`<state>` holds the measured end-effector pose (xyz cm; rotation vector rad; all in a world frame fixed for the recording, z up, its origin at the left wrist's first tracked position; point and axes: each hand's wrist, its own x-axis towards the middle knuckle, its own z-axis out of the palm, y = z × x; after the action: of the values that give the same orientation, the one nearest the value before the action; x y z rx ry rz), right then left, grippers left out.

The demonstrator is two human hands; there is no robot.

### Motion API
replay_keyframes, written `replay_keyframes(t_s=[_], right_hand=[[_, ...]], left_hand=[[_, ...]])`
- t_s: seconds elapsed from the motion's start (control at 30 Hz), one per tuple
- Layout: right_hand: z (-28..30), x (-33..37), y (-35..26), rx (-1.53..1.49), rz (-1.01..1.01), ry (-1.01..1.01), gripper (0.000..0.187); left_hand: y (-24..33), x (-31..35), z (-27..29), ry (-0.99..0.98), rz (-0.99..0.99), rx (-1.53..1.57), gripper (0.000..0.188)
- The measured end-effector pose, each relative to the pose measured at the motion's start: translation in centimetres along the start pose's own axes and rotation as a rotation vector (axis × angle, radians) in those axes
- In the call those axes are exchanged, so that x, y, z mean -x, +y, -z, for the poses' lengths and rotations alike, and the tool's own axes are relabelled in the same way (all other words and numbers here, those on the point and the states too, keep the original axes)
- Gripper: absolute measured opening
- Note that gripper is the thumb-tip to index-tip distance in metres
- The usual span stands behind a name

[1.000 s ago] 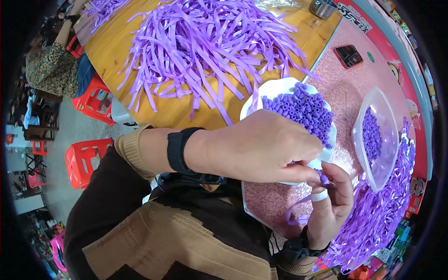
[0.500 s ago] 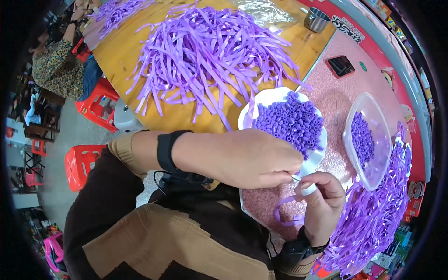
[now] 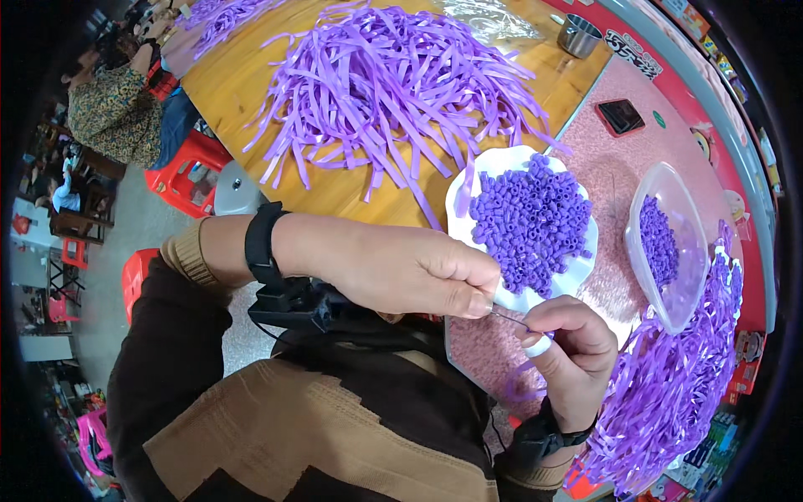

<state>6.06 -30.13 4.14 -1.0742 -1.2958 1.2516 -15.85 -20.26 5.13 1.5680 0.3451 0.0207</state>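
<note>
Over the near edge of the pink table, a thin, dark needle-like rod (image 3: 508, 319) spans the gap between my hands. My left hand (image 3: 418, 272) reaches across from the left and pinches one end of it. Around its other end, the thumb and forefinger of my right hand (image 3: 579, 356) are closed; a white band wraps the thumb. Below the right fingers hangs a loop of purple ribbon (image 3: 520, 381); its upper end is hidden. Just beyond the hands sits a white scalloped dish (image 3: 458, 213) heaped with small purple beads (image 3: 531, 222).
A clear plastic tub (image 3: 696, 251) holds more beads. Purple ribbons pile up on the wooden table (image 3: 219, 92), and beaded ribbon strands (image 3: 669, 397) hang at right. Beyond are a phone (image 3: 620, 117) and a metal cup (image 3: 579, 36). Red stools (image 3: 188, 171) stand left.
My left hand has drawn left, away from my right hand, and more of the thin rod now shows between them. The view has shifted slightly, so the tables sit further right.
</note>
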Motion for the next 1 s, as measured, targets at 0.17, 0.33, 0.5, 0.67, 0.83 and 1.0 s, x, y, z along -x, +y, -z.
replay_keyframes(t_s=[0.17, 0.33, 0.5, 0.67, 0.83, 1.0], right_hand=[[-0.1, 0.5, -0.4, 0.082, -0.047, -0.022, 0.023], [0.2, 0.2, -0.8, 0.367, 0.148, -0.134, 0.024], [-0.4, 0.3, -0.5, 0.512, 0.195, -0.096, 0.019], [-0.8, 0.4, -0.7, 0.496, 0.258, -0.102, 0.018], [-1.4, 0.2, -0.8, 0.557, 0.392, -0.172, 0.020], [-1.7, 0.3, -0.2, 0.581, 0.458, -0.135, 0.021]], left_hand=[[0.8, 0.5, -0.8, 0.010, -0.083, -0.041, 0.030], [0.9, 1.1, -1.7, 0.103, -0.036, -0.258, 0.025], [2.3, 2.6, -2.5, 0.181, 0.029, -0.940, 0.017], [2.2, 3.6, -3.0, 0.196, -0.138, -1.202, 0.013], [0.6, 3.7, -2.6, -0.004, 0.246, 0.285, 0.022], [0.1, 3.4, -2.1, 0.000, 0.090, -0.084, 0.024]])
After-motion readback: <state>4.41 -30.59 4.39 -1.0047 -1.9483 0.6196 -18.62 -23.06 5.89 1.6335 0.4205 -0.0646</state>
